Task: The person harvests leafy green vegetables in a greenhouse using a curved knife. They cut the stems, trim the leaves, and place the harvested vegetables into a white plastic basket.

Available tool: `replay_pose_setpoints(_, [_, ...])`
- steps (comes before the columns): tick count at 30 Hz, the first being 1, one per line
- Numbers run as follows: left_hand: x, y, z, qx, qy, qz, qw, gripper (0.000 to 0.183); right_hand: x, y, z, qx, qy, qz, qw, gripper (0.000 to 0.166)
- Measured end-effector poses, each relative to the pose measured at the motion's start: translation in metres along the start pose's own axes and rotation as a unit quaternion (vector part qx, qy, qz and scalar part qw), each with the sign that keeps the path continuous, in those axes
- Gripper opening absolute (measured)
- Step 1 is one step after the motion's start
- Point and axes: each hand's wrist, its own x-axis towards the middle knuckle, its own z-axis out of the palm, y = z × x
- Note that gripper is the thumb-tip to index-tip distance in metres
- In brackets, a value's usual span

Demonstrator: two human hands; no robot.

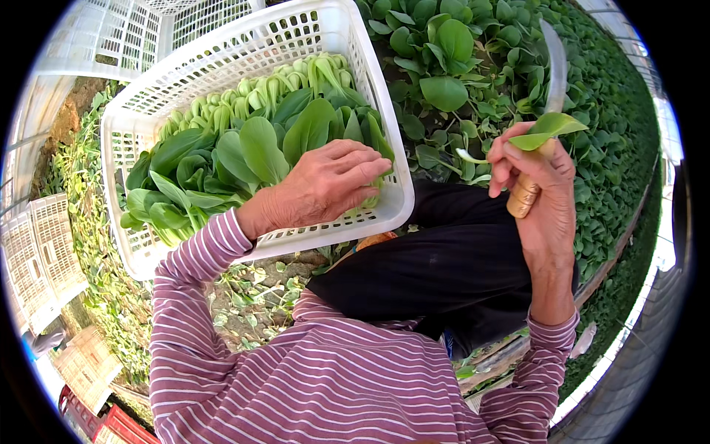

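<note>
My left hand (333, 180) lies over the near right part of a white plastic crate (404, 183), above leafy bok choy (260, 147) packed inside it. Its fingers are bent and point to the right; what lies under the palm is hidden. Along the crate's far side, the pale green stalks (255, 94) form a row. My right hand (538, 172) grips the wooden handle (523, 195) of a knife with a curved blade (554, 66) that points away and up. A loose green leaf (546, 131) with a white stem is also held between the thumb and fingers of that hand.
Growing bok choy (444, 44) stands beyond the crate's right side, and a dense green bed (610, 139) stretches along the right. More white crates (105, 39) are at the upper left, others (44, 255) at the left. Red crates (122, 424) sit at the lower left.
</note>
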Motion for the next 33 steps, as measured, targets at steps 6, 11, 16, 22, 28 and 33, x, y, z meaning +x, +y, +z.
replay_pose_setpoints(6, [-0.016, -0.063, 0.032, 0.250, -0.183, 0.119, 0.943, 0.040, 0.038, -0.038, -0.100, -0.294, 0.095, -0.067, 0.949, 0.015])
replay_pose_setpoints(11, [0.006, -0.063, 0.045, 0.260, -0.205, 0.119, 0.936, 0.040, 0.019, 0.004, -0.212, -0.465, 0.063, 0.213, 0.857, 0.011])
replay_pose_setpoints(16, [0.032, -0.022, 0.000, 0.096, -0.196, 0.048, 0.975, 0.037, 0.036, -0.004, -0.226, -0.360, 0.116, 0.129, 0.917, 0.015])
replay_pose_setpoints(22, [0.138, 0.004, -0.055, 0.015, -0.067, -0.134, 0.989, 0.030, 0.117, 0.068, -0.266, -0.259, 0.027, 0.212, 0.942, 0.018])
replay_pose_setpoints(28, [0.293, -0.072, 0.015, 0.025, -0.161, -0.110, 0.981, 0.022, 0.191, 0.181, -0.265, -0.164, -0.030, 0.225, 0.960, 0.018])
replay_pose_setpoints(33, [0.342, -0.177, 0.099, 0.043, -0.259, -0.110, 0.959, 0.017, 0.239, 0.251, -0.243, -0.095, -0.016, 0.207, 0.974, 0.019])
